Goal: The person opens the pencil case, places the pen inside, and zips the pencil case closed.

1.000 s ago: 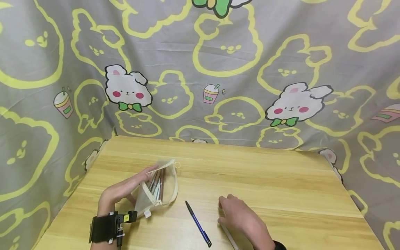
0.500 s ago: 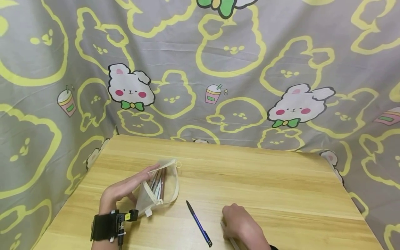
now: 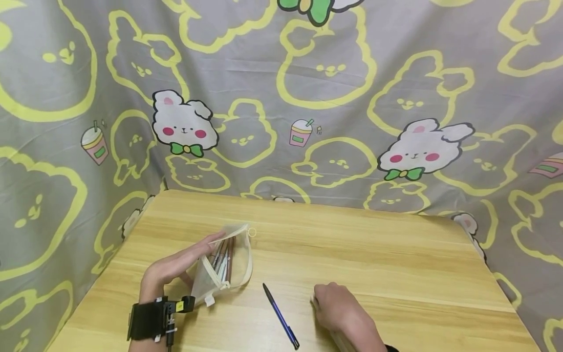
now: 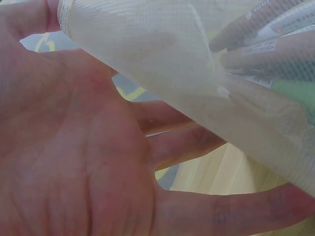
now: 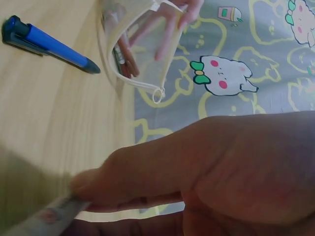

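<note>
My left hand (image 3: 180, 266) props up a see-through mesh zip pouch (image 3: 242, 264), its straight, spread fingers (image 4: 182, 145) lying against the pouch's outside. The zip mouth gapes toward the right. Several brown, white and green pens (image 3: 225, 259) show through the mesh. On the right, my right hand (image 3: 340, 310) pinches a slim whitish pen-like stick (image 5: 51, 216) with reddish print between thumb and fingers, low over the table. Most of the stick is hidden by the hand in the head view. Between the hands lies a blue pen (image 3: 281, 315) with black ends.
The wood-grain table (image 3: 396, 259) reaches back to a grey curtain (image 3: 264, 63) with yellow cartoon outlines, which hangs around its back and sides. A black strap with a small camera (image 3: 151, 320) sits on the left wrist.
The fingers of my right hand have curled in around the whitish stick, and that hand has shifted slightly nearer and right. My left hand, the pouch and the blue pen stay put.
</note>
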Available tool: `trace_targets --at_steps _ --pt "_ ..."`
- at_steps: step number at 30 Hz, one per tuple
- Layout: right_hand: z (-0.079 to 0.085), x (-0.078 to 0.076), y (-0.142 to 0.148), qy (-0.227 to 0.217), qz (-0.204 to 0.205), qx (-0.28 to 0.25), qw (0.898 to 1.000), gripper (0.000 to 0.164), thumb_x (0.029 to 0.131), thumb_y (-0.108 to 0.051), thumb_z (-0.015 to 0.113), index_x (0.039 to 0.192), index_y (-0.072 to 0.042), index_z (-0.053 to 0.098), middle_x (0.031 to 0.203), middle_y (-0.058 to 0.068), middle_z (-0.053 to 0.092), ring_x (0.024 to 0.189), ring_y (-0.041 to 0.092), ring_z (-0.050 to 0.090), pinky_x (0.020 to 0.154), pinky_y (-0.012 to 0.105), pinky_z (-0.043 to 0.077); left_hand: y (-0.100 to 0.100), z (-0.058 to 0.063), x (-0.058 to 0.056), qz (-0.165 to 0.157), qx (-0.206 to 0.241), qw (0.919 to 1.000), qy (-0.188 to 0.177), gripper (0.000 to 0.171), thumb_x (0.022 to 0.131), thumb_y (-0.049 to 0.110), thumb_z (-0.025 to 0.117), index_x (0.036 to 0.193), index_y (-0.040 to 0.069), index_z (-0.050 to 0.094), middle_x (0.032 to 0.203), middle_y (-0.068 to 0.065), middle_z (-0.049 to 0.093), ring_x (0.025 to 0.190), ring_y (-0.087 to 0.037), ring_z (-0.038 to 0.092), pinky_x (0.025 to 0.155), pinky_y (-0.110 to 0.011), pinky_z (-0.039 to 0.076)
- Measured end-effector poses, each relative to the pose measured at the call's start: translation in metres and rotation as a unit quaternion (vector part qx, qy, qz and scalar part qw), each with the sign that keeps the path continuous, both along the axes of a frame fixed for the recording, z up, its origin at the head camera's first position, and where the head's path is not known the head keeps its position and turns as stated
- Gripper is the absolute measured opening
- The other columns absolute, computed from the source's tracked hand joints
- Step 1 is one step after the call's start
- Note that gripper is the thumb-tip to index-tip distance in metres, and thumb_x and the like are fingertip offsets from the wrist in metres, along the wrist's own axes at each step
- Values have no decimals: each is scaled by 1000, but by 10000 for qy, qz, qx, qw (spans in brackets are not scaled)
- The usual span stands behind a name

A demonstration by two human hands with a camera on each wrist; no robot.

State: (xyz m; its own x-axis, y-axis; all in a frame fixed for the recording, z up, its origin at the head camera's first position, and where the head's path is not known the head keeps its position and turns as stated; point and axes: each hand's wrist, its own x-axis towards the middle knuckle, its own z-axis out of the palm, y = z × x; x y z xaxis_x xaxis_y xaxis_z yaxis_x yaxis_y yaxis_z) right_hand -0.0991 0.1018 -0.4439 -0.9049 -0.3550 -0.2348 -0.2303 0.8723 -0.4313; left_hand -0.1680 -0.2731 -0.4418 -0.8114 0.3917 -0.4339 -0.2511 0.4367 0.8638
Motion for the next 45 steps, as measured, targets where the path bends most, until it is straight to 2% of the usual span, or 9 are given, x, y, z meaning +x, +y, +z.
trace_targets --at_steps 8,12,16,20,23,27,35,42,45 --pt "3 -5 3 502 -119 -54 9987 13 104 -9 53 91 -10 51 61 3 44 53 18 41 45 33 36 -2 0 3 -170 -139 9997 129 64 109 51 31 167 32 11 172 -16 -4 146 -61 8 71 -71 55" --pt "1 -9 4 659 -208 -81 9976 2 104 -9 54 104 -11 55 64 0 45 56 16 42 47 32 35 -2 -1 3 -169 -163 9996 140 64 109 51 32 167 32 11 172 -16 -4 146 -61 8 71 -72 54" --pt "1 -15 6 770 -389 -168 9961 15 103 -9 57 118 -9 59 68 -1 49 57 15 43 47 31 35 -2 -1 3 -170 -165 9996 151 65 108 51 32 167 32 11 171 -17 -3 146 -62 9 71 -73 54" --pt "0 -24 5 968 -993 -504 9891 27 101 -13 64 127 -7 65 70 -3 58 53 12 46 44 29 38 -1 -1 3 -160 -159 9996 141 65 108 52 32 167 32 12 171 -17 -3 146 -62 9 71 -72 54" --pt "-3 -31 4 1252 -1457 -866 9775 28 98 -15 69 126 -8 71 73 -2 65 50 10 48 43 27 39 -1 -1 3 -163 -167 9996 135 66 108 52 32 167 31 11 171 -17 -3 146 -61 8 71 -72 54" --pt "-8 -37 5 1578 -1652 -1085 9675 27 97 -13 71 124 -7 73 76 -1 68 51 9 48 43 25 39 -1 0 2 -187 -177 9995 156 65 108 53 32 167 31 11 171 -17 -4 146 -62 8 72 -73 54" --pt "-16 -42 8 1686 -1612 -1113 9660 41 85 -1 69 127 -3 71 80 0 68 63 9 57 46 26 43 -2 -1 1 -188 -196 9995 146 66 108 54 31 167 32 10 172 -15 -4 148 -59 7 72 -73 54" --pt "-20 -44 8 1579 -1695 -1375 9630 19 88 -2 72 107 -4 75 78 -4 66 64 7 55 52 25 45 -1 -1 0 -194 -204 9995 157 66 108 54 31 167 32 10 172 -15 -4 147 -60 8 71 -71 55" --pt "-22 -44 8 1590 -1711 -1430 9618 17 88 -3 73 104 -6 76 77 -4 67 63 7 55 52 25 46 -1 -1 0 -203 -215 9994 173 66 108 55 31 167 32 11 172 -14 -3 148 -59 8 71 -71 55"
